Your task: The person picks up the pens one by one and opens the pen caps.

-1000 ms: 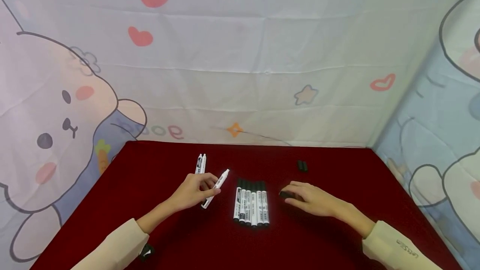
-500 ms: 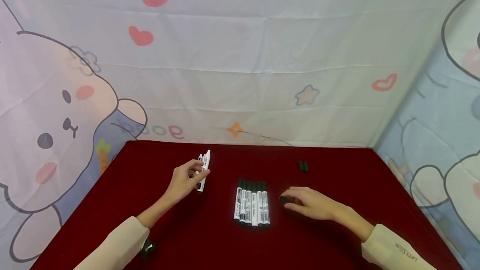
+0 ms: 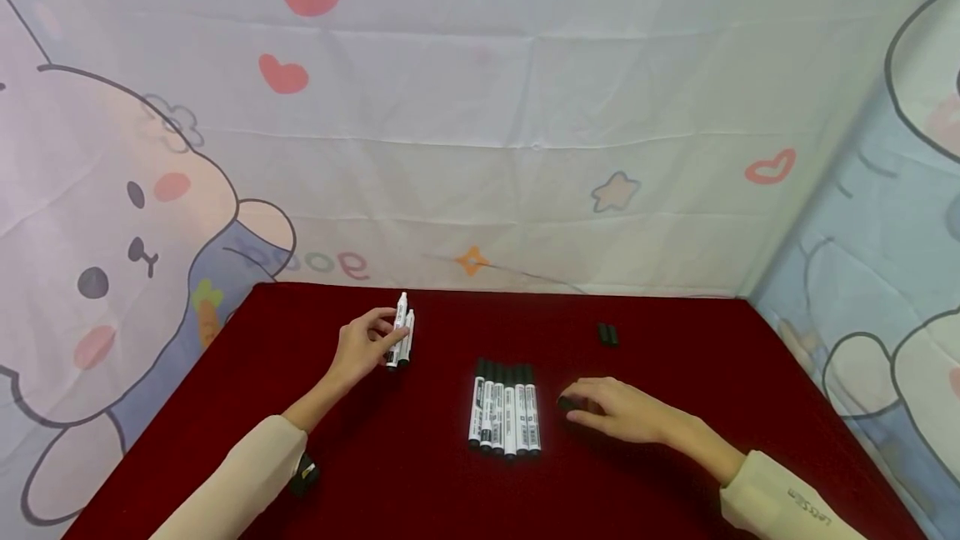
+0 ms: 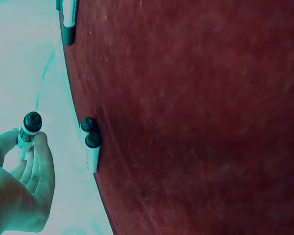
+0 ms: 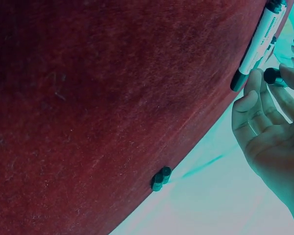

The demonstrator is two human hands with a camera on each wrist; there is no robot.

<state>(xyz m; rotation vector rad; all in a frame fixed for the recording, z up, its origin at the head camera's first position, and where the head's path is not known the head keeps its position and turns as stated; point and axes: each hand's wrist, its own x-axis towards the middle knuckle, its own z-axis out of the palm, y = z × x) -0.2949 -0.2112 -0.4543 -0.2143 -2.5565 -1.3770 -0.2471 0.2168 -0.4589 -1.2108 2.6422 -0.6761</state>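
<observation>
My left hand pinches a white uncapped marker, tip toward the back, at the table's back left. Right beside it lies another uncapped marker; the left wrist view shows a pair of markers on the cloth, apart from the held marker. My right hand holds a small black marker cap between thumb and fingers, also seen as a black cap in the right wrist view. Between the hands lies a row of several capped white markers.
Two black caps stand side by side at the back right. A black object lies partly hidden by the left sleeve. Dark red cloth covers the table, and a printed curtain hangs behind its back edge.
My left hand has carried the marker left and back, from near the row to beside the two uncapped markers, turning it more upright in view. The right hand has barely moved.
</observation>
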